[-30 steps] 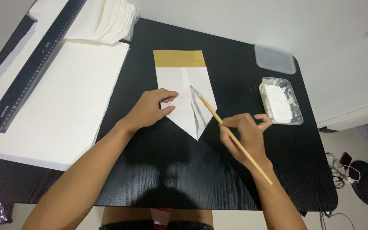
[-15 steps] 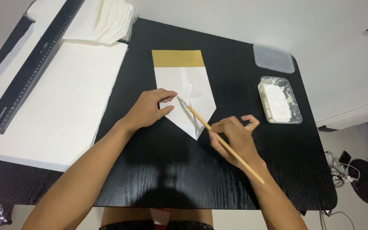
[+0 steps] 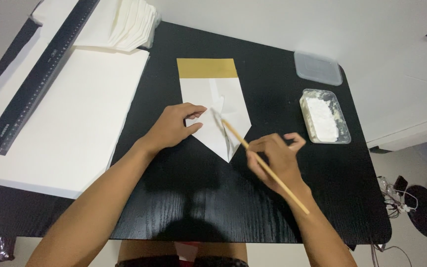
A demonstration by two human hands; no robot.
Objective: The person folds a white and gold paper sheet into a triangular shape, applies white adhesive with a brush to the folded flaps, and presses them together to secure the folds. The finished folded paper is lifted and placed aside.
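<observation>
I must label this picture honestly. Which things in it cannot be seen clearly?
- Head view: tip of the wooden stick is motion-blurred over the folded paper.
- Paper under the left hand is hidden by that hand.
- Ruler markings are too small.
- White contents of the tray: kind unclear.

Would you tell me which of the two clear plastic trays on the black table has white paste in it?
The nearer tray, right of the right hand, holds white paste; the farther tray at the table's back edge looks empty.
</observation>
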